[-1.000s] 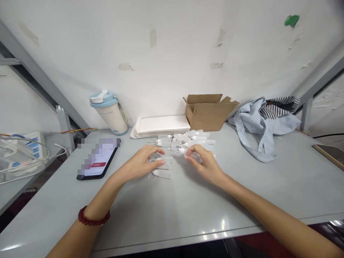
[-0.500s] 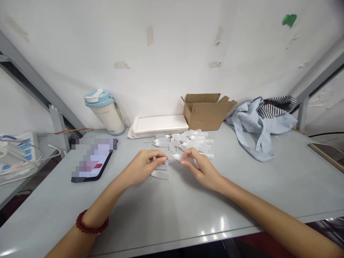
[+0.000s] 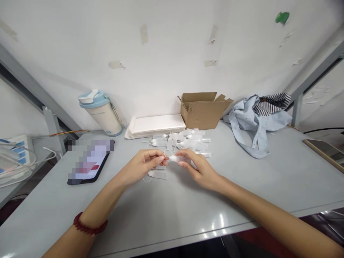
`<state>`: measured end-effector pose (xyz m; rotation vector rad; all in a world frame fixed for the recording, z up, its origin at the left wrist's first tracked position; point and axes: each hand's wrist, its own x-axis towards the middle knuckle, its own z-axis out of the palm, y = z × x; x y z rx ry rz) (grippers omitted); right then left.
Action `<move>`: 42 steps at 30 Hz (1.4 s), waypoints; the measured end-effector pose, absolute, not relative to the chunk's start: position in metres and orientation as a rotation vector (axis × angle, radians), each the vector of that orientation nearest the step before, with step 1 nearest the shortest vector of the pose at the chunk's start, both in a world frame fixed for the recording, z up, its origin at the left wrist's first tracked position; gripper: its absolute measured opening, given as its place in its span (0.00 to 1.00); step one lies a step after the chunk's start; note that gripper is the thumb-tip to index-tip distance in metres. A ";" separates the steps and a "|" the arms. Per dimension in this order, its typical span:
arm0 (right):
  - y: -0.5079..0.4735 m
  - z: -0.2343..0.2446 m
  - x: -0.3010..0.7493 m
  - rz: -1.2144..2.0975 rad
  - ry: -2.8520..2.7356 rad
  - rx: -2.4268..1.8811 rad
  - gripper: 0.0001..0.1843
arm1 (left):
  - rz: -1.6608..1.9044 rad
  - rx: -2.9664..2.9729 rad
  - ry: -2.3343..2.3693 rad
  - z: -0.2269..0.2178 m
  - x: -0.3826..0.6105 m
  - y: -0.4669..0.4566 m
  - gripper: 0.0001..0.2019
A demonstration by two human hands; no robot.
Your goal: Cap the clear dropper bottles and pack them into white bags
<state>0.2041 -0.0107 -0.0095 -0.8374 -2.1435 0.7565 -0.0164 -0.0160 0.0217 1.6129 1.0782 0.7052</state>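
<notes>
Pinched between both hands, left hand (image 3: 146, 163) and right hand (image 3: 200, 168), a small vial (image 3: 174, 158) is lifted off the table (image 3: 242, 186), probably so fingers can work its cap.

A small work room for packing by hand is shown, not a home. A plain grey surface (image 3: 174, 208) is set against a bare white wall (image 3: 172, 46) with old bits of tape. Grey metal frame bars (image 3: 309, 77) are seen at 2 o'clock and 10 o'clock. At 12 o'clock many small clear plastic bottles (image 3: 188, 138) are heaped, with an open cardboard box (image 3: 202, 111) and a stack of white trays (image 3: 156, 125) behind them. Wires (image 3: 16, 165) are seen at 9 o'clock.
</notes>
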 end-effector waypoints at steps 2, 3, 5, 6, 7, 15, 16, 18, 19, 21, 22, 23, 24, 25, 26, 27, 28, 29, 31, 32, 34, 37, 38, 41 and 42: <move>-0.011 -0.010 0.204 0.763 -2.146 -0.849 0.10 | 0.710 1.607 1.069 0.021 -0.017 -0.016 0.11; -0.011 -0.010 0.204 0.762 -2.147 -0.859 0.10 | 0.714 1.603 1.065 0.021 -0.017 -0.016 0.11; -0.011 -0.010 0.204 0.751 -2.151 -0.880 0.10 | 0.718 1.598 1.065 0.021 -0.018 -0.016 0.11; -0.011 -0.011 0.204 0.742 -2.153 -0.886 0.10 | 0.714 1.596 1.067 0.021 -0.018 -0.016 0.11; -0.011 -0.011 0.204 0.734 -2.155 -0.888 0.10 | 0.710 1.597 1.070 0.021 -0.018 -0.016 0.11; -0.012 -0.010 0.204 0.668 -2.159 -0.878 0.09 | 0.704 1.616 1.075 0.022 -0.018 -0.015 0.11; -0.012 -0.010 0.204 0.649 -2.166 -0.873 0.09 | 0.703 1.618 1.078 0.022 -0.018 -0.015 0.11; -0.012 -0.010 0.203 0.611 -2.184 -0.856 0.09 | 0.698 1.628 1.090 0.023 -0.018 -0.016 0.12; -0.012 -0.010 0.203 0.599 -2.195 -0.849 0.10 | 0.693 1.637 1.097 0.023 -0.018 -0.016 0.12; -0.012 -0.010 0.203 0.593 -2.214 -0.837 0.10 | 0.685 1.660 1.106 0.024 -0.018 -0.017 0.12; -0.012 -0.010 0.203 0.595 -2.220 -0.832 0.10 | 0.684 1.669 1.107 0.024 -0.017 -0.018 0.12; -0.013 -0.010 0.202 0.596 -2.222 -0.830 0.10 | 0.681 1.676 1.110 0.025 -0.017 -0.018 0.12; -0.013 -0.009 0.202 0.594 -2.219 -0.831 0.10 | 0.678 1.680 1.112 0.025 -0.017 -0.018 0.13; -0.013 -0.009 0.202 0.588 -2.212 -0.834 0.10 | 0.676 1.681 1.117 0.025 -0.017 -0.018 0.13; -0.014 -0.009 0.202 0.584 -2.203 -0.838 0.09 | 0.675 1.682 1.122 0.025 -0.017 -0.019 0.13; -0.014 -0.009 0.202 0.579 -2.194 -0.842 0.10 | 0.674 1.681 1.128 0.025 -0.017 -0.019 0.14; -0.014 -0.009 0.202 0.575 -2.188 -0.843 0.10 | 0.675 1.681 1.131 0.025 -0.017 -0.019 0.14; -0.014 -0.009 0.202 0.574 -2.185 -0.842 0.10 | 0.679 1.681 1.132 0.025 -0.017 -0.018 0.14; -0.014 -0.009 0.202 0.576 -2.179 -0.836 0.10 | 0.688 1.679 1.126 0.025 -0.018 -0.018 0.14; -0.014 -0.009 0.202 0.575 -2.176 -0.832 0.10 | 0.690 1.677 1.121 0.025 -0.018 -0.018 0.14; -0.013 -0.010 0.202 0.570 -2.167 -0.827 0.10 | 0.689 1.673 1.107 0.025 -0.018 -0.019 0.13; -0.013 -0.010 0.202 0.567 -2.173 -0.821 0.10 | 0.685 1.668 1.095 0.025 -0.018 -0.019 0.13; -0.013 -0.010 0.202 0.568 -2.176 -0.818 0.10 | 0.685 1.668 1.094 0.026 -0.018 -0.019 0.13; -0.014 -0.008 0.203 0.570 -2.179 -0.808 0.10 | 0.684 1.673 1.104 0.026 -0.019 -0.019 0.13; -0.015 -0.007 0.203 0.569 -2.177 -0.805 0.10 | 0.683 1.678 1.112 0.026 -0.019 -0.019 0.13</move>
